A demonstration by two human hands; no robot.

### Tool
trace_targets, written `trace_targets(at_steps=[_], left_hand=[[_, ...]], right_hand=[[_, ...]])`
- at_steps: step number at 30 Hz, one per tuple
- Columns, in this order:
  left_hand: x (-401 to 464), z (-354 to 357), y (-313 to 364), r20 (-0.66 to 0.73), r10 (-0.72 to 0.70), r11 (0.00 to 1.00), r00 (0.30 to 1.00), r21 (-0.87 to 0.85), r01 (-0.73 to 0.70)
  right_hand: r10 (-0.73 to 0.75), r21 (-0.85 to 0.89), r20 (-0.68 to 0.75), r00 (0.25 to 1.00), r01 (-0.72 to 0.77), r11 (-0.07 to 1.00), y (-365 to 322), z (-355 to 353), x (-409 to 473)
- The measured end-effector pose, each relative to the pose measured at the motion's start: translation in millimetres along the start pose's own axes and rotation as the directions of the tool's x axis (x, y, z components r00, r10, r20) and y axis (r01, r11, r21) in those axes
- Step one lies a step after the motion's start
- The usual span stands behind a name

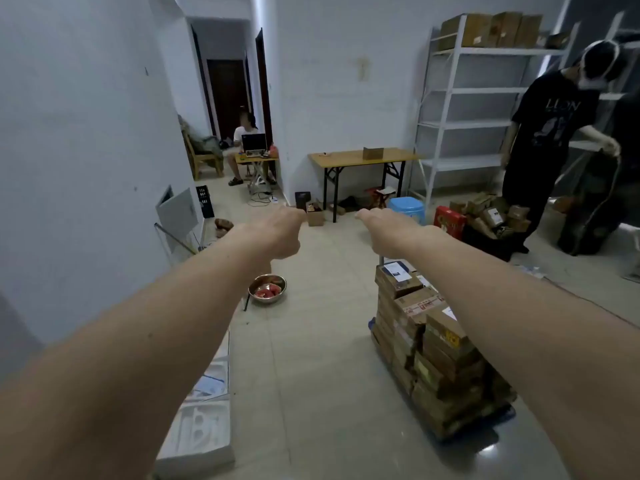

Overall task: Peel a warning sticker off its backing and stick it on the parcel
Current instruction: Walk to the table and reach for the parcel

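Observation:
Both my bare arms stretch straight out in front of me above the floor. My left hand (278, 233) is seen from behind, with its fingers curled under and nothing visible in it. My right hand (389, 230) is also seen from behind, and its fingers bend away out of sight. Below my right forearm, several brown cardboard parcels (433, 344) are stacked on a low blue cart. The top parcel (398, 277) bears a white label, and a lower one carries a small yellow sticker (451, 339). No sheet of stickers is in view.
A metal bowl (267, 289) of red pieces sits on the tiled floor. White foam trays (204, 427) lie at lower left. A folding table (363, 157), a blue stool (407, 207) and white shelving (478, 109) line the far wall. One person stands at right (550, 133); another sits at a laptop (242, 140).

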State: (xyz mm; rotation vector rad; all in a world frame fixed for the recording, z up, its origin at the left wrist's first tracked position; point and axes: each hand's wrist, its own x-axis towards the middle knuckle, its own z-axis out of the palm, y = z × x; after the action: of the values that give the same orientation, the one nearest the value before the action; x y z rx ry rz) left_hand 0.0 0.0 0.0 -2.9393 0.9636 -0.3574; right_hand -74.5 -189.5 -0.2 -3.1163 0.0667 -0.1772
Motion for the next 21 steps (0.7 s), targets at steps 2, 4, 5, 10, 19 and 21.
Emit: trace_targets(at_steps=[2,4,5,10,19,21], left_hand=[[17,9,-5,0.016,-0.015,1.0,1.0,-0.011,0.015],[37,22,-9,0.033,-0.039,0.999,0.999,-0.028,0.04],[50,27,-11,0.047,-0.043,0.999,0.998,-0.023,0.044],[147,45,-26,0.103,-0.062,0.998,0.993,-0.023,0.064],[311,83,-41,0.103,-0.072,0.997,0.992,-0.006,0.074],[340,95,-51,0.107,-0.069,0.998,0.992,-0.008,0.07]], right_hand=[[0.004,0.012,0.012,1.0,-0.004,1.0,6,6,22],[-0.006,0.011,0.037,0.999,0.005,1.0,16,16,46],[-0.007,0.012,0.043,0.999,0.007,1.0,22,20,60],[0.02,0.042,0.037,0.999,-0.021,0.999,71,30,145],[0.029,0.029,0.027,0.999,-0.03,0.999,139,30,303],[0.026,0.019,0.043,0.999,-0.027,0.999,144,40,333]])
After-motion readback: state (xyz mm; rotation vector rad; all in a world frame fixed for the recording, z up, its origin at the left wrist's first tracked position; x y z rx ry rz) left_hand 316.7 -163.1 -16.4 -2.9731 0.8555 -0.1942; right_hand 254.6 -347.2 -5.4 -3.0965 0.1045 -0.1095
